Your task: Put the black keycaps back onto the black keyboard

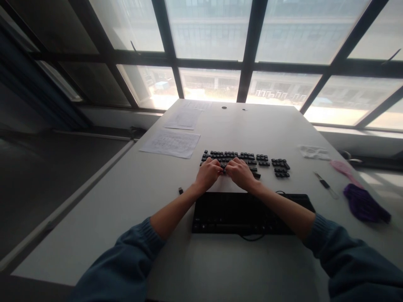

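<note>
Loose black keycaps (234, 154) lie in rows on the white table, laid out like a keyboard. My left hand (209, 172) reaches in among them, its fingers closed and bent at a dark keycap (223, 166). From the other side my right hand (239, 172) meets it, fingertips pinched at the same spot. Both hands partly hide the middle and lower rows. Nearer to me, under my forearms, lies a black keyboard base (229, 214), its upper face dark and its key area bare of visible caps. A separate group of keycaps (281, 167) sits to the right.
A cable (253, 238) loops out at the base's front edge. Left of it is a small dark plug-like piece (180, 191). Printed sheets (171, 143) lie at the far left. On the right are a knife-like tool (324, 183), a purple cloth (365, 203), a pink cloth (346, 171) and a white cloth (314, 152).
</note>
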`<state>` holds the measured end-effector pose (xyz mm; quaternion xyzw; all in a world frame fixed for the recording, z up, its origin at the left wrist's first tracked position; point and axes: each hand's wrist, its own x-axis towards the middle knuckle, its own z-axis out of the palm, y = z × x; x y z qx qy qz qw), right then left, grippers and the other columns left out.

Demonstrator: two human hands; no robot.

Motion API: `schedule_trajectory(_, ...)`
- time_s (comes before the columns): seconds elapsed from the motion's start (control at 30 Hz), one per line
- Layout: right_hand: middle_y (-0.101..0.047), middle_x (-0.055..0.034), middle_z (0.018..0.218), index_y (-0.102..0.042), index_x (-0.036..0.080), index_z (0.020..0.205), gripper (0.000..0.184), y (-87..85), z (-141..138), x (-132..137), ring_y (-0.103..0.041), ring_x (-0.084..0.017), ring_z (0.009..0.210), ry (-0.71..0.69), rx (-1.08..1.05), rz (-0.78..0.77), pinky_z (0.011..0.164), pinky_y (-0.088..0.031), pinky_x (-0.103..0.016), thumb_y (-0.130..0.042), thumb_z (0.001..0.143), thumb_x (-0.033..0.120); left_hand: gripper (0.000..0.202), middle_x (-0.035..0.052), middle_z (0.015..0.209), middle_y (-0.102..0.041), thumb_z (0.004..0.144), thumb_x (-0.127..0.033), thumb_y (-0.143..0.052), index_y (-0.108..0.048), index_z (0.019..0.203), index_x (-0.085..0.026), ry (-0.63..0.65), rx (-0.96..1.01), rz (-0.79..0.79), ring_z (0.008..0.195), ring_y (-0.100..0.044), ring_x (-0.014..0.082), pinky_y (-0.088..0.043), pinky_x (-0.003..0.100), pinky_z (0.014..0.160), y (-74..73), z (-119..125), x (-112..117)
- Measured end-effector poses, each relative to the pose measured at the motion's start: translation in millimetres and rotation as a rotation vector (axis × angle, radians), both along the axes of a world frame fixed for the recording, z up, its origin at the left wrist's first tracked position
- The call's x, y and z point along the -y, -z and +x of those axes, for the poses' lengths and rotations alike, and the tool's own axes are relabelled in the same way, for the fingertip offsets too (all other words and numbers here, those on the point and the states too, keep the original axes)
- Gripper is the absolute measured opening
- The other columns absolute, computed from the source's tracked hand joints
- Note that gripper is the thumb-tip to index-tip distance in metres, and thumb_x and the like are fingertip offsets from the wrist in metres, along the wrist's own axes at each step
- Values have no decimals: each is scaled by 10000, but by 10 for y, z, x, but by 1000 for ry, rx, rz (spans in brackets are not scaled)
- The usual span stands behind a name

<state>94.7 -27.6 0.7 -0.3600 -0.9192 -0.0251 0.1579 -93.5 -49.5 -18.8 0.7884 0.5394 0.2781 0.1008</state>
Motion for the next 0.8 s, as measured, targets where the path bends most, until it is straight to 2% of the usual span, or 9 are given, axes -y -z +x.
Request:
schedule_trajectory(0.23, -695, -113, 898, -717, 164, 851, 174, 59, -64, -35, -517, -259, 964, -21, 31, -41, 855, -370, -375, -572, 946, 154, 131, 101, 905, -742, 831, -180, -691, -812, 802, -220, 16, 113, -34, 932, -507, 289, -376, 427, 886, 17, 27, -17)
schedule_trajectory(0.33, -696, -109, 901, -725, 163, 873, 136, 37, -83, -35, -528, -260, 966, -11, 7, -47, 857, -385, -374, -600, 918, 131, 115, 89, 898, -757, 827, -190, -699, -810, 807, -216, -1, 110, -24, 891, -540, 268, -389, 405, 869, -57, -7, 23)
schedule_trajectory(0.4, -699, -97, 909, -729, 171, 877, 102, -5, -61, 22, -537, -255, 966, -1, -80, -82, 867, -402, -368, -636, 894, 131, 94, 68, 903, -765, 826, -210, -714, -807, 822, -220, -26, 135, -14, 874, -567, 249, -402, 387, 866, -140, -55, 122)
schedule_trajectory(0.5, -699, -66, 895, -727, 190, 869, 69, -84, 59, 259, -554, -231, 940, -19, -302, -198, 865, -432, -349, -681, 867, 139, 60, 23, 883, -774, 809, -253, -756, -803, 843, -241, -20, 204, -43, 865, -598, 225, -422, 359, 855, -274, -120, 432)
schedule_trajectory(0.6, -692, -42, 884, -720, 210, 881, 64, -122, 254, 659, -572, -219, 915, -53, -452, -343, 837, -457, -343, -709, 852, 154, 48, -9, 881, -777, 800, -257, -776, -801, 841, -258, 55, 264, -154, 838, -613, 196, -436, 338, 841, -350, -109, 879)
schedule_trajectory(0.7, -693, -29, 893, -718, 225, 897, 133, -83, 429, 1062, -592, -212, 905, -73, -507, -487, 832, -473, -344, -720, 822, 115, 55, -13, 889, -775, 790, -221, -783, -800, 827, -258, 113, 306, -257, 832, -608, 185, -449, 329, 827, -329, -18, 1275)
schedule_trajectory(0.8, -700, -30, 905, -721, 227, 885, 165, -2, 519, 1316, -597, -213, 912, -90, -511, -549, 830, -483, -346, -716, 804, 84, 73, -1, 905, -772, 789, -209, -781, -803, 840, -256, 132, 314, -275, 856, -585, 194, -461, 326, 795, -254, 85, 1482)
